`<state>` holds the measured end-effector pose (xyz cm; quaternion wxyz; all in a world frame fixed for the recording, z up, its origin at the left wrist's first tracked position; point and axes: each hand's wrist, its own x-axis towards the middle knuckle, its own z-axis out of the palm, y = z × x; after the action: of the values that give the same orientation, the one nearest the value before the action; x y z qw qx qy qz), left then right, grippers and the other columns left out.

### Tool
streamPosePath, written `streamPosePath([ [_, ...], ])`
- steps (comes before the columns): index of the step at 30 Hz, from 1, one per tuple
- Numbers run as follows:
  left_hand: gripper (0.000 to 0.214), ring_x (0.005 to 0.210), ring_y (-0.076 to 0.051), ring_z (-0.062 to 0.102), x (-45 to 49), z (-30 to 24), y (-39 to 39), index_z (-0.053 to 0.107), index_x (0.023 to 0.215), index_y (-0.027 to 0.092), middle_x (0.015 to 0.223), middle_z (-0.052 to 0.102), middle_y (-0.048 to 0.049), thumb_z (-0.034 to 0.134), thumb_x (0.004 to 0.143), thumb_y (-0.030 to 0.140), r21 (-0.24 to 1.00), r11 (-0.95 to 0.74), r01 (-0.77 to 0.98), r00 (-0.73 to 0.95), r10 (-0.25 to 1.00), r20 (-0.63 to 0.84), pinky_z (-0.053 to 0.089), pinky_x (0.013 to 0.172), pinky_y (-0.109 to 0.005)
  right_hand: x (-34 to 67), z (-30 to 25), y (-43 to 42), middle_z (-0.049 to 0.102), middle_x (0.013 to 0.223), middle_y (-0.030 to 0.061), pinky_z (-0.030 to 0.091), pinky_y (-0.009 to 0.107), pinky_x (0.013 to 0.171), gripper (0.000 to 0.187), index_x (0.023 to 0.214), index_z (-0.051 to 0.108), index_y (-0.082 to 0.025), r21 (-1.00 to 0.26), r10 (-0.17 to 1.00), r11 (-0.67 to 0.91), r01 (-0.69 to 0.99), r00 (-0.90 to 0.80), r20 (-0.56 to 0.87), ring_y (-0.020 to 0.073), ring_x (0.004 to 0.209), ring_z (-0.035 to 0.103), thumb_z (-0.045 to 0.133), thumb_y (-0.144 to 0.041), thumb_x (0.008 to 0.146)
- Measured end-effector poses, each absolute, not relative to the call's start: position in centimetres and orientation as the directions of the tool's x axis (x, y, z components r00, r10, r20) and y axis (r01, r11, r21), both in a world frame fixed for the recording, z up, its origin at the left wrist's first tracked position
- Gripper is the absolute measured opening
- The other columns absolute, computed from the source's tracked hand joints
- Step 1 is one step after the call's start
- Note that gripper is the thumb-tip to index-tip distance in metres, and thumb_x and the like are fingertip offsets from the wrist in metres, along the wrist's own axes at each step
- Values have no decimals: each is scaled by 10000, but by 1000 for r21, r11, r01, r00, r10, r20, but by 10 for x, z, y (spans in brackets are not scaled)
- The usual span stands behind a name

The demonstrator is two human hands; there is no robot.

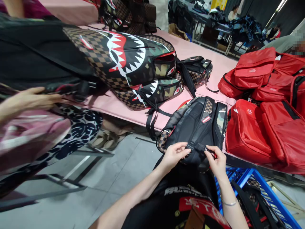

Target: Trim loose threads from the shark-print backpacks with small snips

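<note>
A black backpack (195, 127) with checkered and camouflage trim lies with its strap side up at the edge of the pink table, close to my body. My left hand (176, 155) is closed in a pinch on a black strap buckle (189, 148) at the pack's near end. A short way to the right, my right hand (216, 160) pinches a thin black strap (201, 148), its thumb and forefinger together. Just what lies between the right fingertips is partly hidden. Shoulder straps (218, 124) run up the pack, and a small red and white tag (206, 119) sits between them.
Shark-print backpacks (133, 60) lie on the pink table (181, 41), with a smaller pack (197, 68) behind. Red bags (254, 127) are piled at right. A blue crate (262, 187) stands below. At left, a co-worker's hand (35, 100) touches a black pack (43, 54).
</note>
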<state>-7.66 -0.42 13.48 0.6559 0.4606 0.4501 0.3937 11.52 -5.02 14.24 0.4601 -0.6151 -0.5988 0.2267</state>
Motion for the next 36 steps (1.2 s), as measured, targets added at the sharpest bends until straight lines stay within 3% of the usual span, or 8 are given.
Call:
streamPosePath([
  [9,363,483,-75,448,-76,142,-4,649,884,120,535,483,59,721,601,336,950,293,-105,253,932,-259,350,471,-198,116,151,-53,680,882,86,543,276,652,207,894,640,-166,-758,956,196,622,52,289,182,815,642,578,-341,804],
  [22,369,504,-78,447,-71,142,-5,645,897,113,552,479,58,705,609,334,953,294,-68,282,922,-265,351,486,-197,117,147,-48,686,846,72,534,253,607,150,872,649,-185,-724,935,272,634,5,355,176,761,652,577,-301,808],
  [28,354,502,-80,437,-72,143,-3,651,886,111,552,480,53,699,618,337,954,291,-64,282,923,-263,344,485,-198,115,145,-46,684,852,62,531,250,619,132,864,641,-186,-762,936,235,603,70,344,172,772,648,595,-288,796],
  [36,342,508,-78,412,-73,140,-3,659,908,122,555,469,53,703,624,309,953,291,-86,313,916,-251,313,483,-195,112,150,-33,674,855,65,525,260,659,145,908,628,-183,-726,928,331,603,-67,367,172,786,639,587,-270,799],
])
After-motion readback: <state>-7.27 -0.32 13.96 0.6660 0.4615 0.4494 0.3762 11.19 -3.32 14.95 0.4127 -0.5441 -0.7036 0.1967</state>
